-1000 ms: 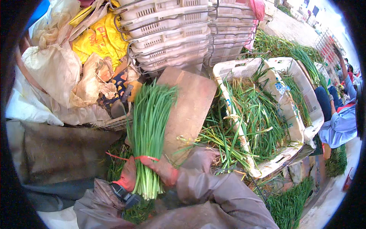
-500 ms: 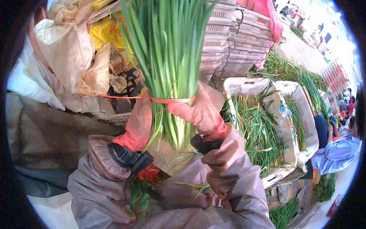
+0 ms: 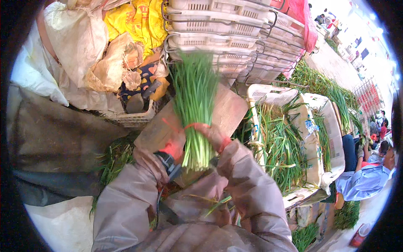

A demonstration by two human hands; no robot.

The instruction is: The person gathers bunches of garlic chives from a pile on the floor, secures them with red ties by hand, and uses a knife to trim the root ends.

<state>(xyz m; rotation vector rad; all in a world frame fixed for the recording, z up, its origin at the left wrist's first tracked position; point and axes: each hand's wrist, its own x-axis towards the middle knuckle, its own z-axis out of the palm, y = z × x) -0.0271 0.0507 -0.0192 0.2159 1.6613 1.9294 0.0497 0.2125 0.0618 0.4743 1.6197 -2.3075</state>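
Centrally, green bundle: right hand clamped on it, left hand alongside, grip unclear.

The person's right hand grips the lower part of a bundle of long green stalks, at a red band around it. The left hand is at the bundle's left side, its exact grip unclear. The blurred leaf tips point away over a brown board. To the right, a white crate holds loose greens; stacked crates stand beyond.
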